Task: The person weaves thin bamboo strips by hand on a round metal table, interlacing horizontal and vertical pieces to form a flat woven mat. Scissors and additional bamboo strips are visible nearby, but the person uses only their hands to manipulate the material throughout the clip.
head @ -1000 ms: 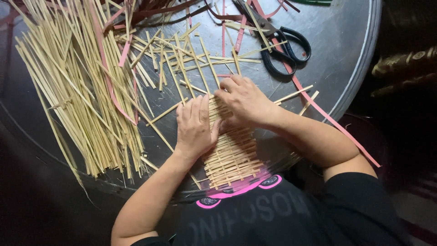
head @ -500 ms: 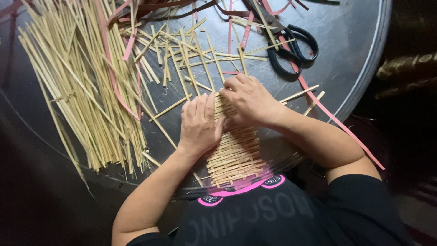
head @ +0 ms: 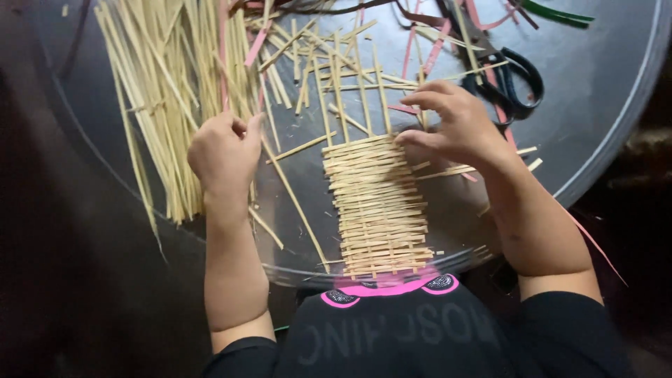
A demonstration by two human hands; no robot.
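Observation:
A woven mat [head: 374, 203] of pale bamboo strips lies on a round metal tray [head: 602, 91], its loose upright strips [head: 350, 91] pointing away from me. My right hand [head: 458, 129] is at the mat's far right corner. Its thumb presses on the top woven row and its fingers arch over the upright strips. My left hand [head: 224, 150] is off the mat to the left, fingers curled down onto the edge of a pile of loose bamboo strips [head: 168, 105]. Whether it grips a strip is hidden. One long loose strip [head: 294, 203] runs diagonally from that hand toward me.
Black-handled scissors [head: 514, 80] lie at the far right of the tray, among pink strips [head: 434, 49] and a green strip [head: 560, 12]. Short bamboo offcuts [head: 301, 147] are scattered near the mat. The tray's near rim [head: 294, 273] is against my body.
My left hand has left the mat and moved left to the pile of loose strips. My right hand stays at the mat's far edge. The view has come closer.

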